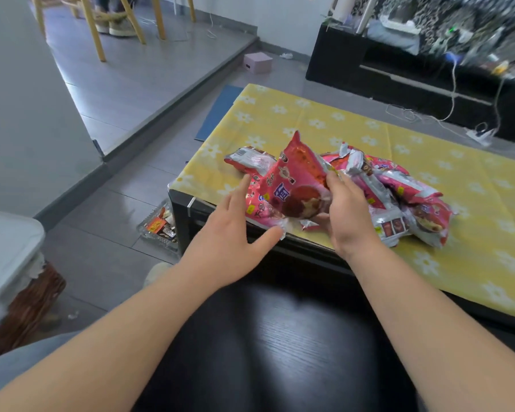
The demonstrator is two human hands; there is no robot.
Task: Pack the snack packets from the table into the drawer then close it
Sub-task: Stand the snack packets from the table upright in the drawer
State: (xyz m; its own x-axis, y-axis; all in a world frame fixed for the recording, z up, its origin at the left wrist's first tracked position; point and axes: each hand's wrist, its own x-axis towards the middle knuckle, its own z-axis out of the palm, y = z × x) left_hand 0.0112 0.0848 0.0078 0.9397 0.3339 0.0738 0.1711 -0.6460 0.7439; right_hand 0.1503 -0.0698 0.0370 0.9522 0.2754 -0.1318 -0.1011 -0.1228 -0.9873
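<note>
Head view: a low dark table [188, 215] covered by a yellow flowered cloth [369, 135] is seen from above.
Snack packets [399, 197]: a heap of pink and silver packets is piled on the cloth at the table's near left corner.
Right hand [347, 215]: one pink packet [298, 179] is pinched at its edge and tilted up above the heap.
Left hand [229, 239]: fingers are spread flat, tips touching the packets at the left of the heap.
Drawer: possibly the dark glossy surface [280, 337] below the table's near edge; this cannot be told for certain.
Clear tray [159, 226]: set on the floor left of the table.
</note>
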